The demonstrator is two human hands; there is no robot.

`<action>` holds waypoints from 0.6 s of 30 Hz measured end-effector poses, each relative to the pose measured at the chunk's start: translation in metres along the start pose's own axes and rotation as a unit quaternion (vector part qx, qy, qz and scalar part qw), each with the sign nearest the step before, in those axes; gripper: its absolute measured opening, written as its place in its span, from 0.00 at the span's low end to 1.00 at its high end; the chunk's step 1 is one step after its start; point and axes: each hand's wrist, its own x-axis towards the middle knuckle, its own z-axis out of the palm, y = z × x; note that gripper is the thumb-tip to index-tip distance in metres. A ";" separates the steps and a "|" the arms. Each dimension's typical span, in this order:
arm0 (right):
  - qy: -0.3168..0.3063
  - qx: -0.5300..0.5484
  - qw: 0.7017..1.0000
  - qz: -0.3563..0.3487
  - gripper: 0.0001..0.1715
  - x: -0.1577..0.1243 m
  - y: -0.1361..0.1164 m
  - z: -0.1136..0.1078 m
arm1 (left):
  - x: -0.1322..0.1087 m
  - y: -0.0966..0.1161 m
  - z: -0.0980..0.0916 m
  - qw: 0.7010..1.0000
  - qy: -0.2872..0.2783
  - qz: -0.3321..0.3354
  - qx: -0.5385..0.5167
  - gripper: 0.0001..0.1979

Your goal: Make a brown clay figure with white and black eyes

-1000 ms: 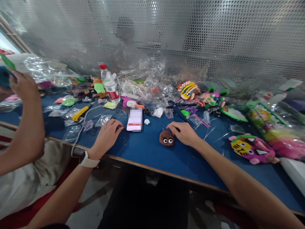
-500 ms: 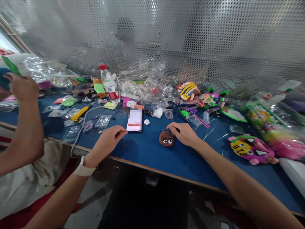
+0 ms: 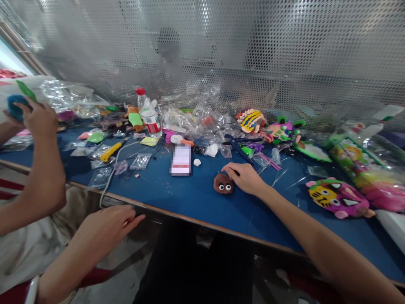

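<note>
A round, flattened piece of brown clay (image 3: pixel 219 185) with two white-and-black eyes lies on the blue table. My right hand (image 3: pixel 243 176) rests at its upper right edge, fingers bent and fingertips against it. Below the table's front edge, my left hand (image 3: pixel 109 226) hangs in the air with nothing visible in it, its fingers loosely curled and one digit stretched out apart. A phone (image 3: pixel 181 160) with a lit screen lies left of the brown clay. Between them is a small white clay bit (image 3: pixel 197 162).
Scissors (image 3: pixel 240 147), a bottle (image 3: pixel 148 116), a yellow cutter (image 3: pixel 110 152) and crumpled plastic bags (image 3: pixel 202 120) line the back. A colourful clay mask (image 3: pixel 340 198) lies right. At far left, a co-worker's hand (image 3: pixel 41 116) holds blue clay. A pale cable (image 3: pixel 114 169) crosses the left side.
My left hand has drawn back from beside the phone, down and left past the table edge. My right hand stays at the brown clay. The view has shifted slightly.
</note>
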 end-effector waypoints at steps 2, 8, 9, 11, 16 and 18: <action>0.004 -0.003 1.000 -0.002 0.20 0.000 -0.001 0.000 | 0.003 0.002 -0.001 1.000 0.016 -0.021 0.011 0.24; 0.001 -0.013 1.000 0.003 0.20 0.000 -0.003 -0.001 | 0.055 0.051 -0.023 0.999 0.050 -0.003 0.000 0.24; 0.000 -0.013 1.000 0.006 0.20 0.000 -0.004 -0.001 | 0.070 0.063 -0.028 0.998 0.065 0.001 0.013 0.24; -0.002 -0.012 1.000 0.011 0.21 0.001 -0.004 -0.002 | 0.105 0.086 -0.034 0.994 0.092 -0.022 0.056 0.26; -0.004 -0.010 1.000 0.014 0.21 0.000 -0.005 -0.004 | 0.186 0.116 -0.030 0.992 0.029 -0.071 0.096 0.42; -0.005 -0.011 1.000 0.016 0.21 -0.001 -0.006 -0.004 | 0.205 0.117 -0.025 0.993 -0.005 -0.083 0.085 0.48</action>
